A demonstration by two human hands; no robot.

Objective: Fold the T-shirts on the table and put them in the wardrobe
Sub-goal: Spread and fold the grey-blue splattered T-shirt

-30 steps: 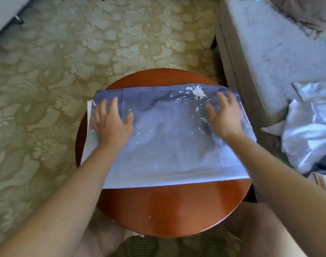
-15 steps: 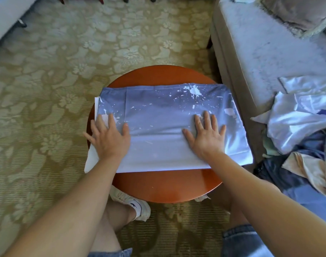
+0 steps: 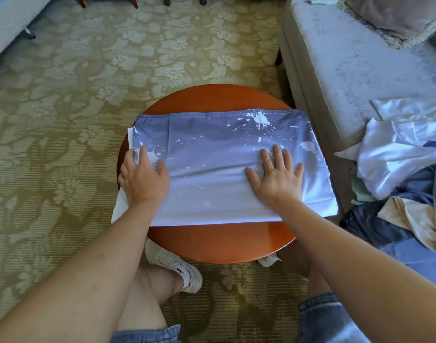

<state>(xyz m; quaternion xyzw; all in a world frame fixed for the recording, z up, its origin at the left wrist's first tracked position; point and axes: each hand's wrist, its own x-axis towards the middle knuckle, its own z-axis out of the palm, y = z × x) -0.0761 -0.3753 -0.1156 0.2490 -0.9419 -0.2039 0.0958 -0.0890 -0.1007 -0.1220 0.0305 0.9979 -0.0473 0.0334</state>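
A blue-to-white T-shirt (image 3: 212, 154) with white paint splatters lies folded into a wide rectangle on the round reddish wooden table (image 3: 219, 241). Its left and right ends hang a little over the table's rim. My left hand (image 3: 143, 179) rests flat on the shirt's left end, fingers spread. On the right half my right hand (image 3: 276, 177) presses down with straight, spread fingers. Neither hand grips the cloth.
A heap of unfolded clothes (image 3: 405, 174), white, navy and beige, lies at the right on the edge of a grey sofa (image 3: 348, 60). Patterned carpet (image 3: 63, 120) surrounds the table. My legs and a white sneaker (image 3: 174, 268) are under the table's near edge.
Both hands slid from the shirt's far half toward me, smoothing the cloth. The camera pulled back, so my legs and more of the clothes heap came into view.
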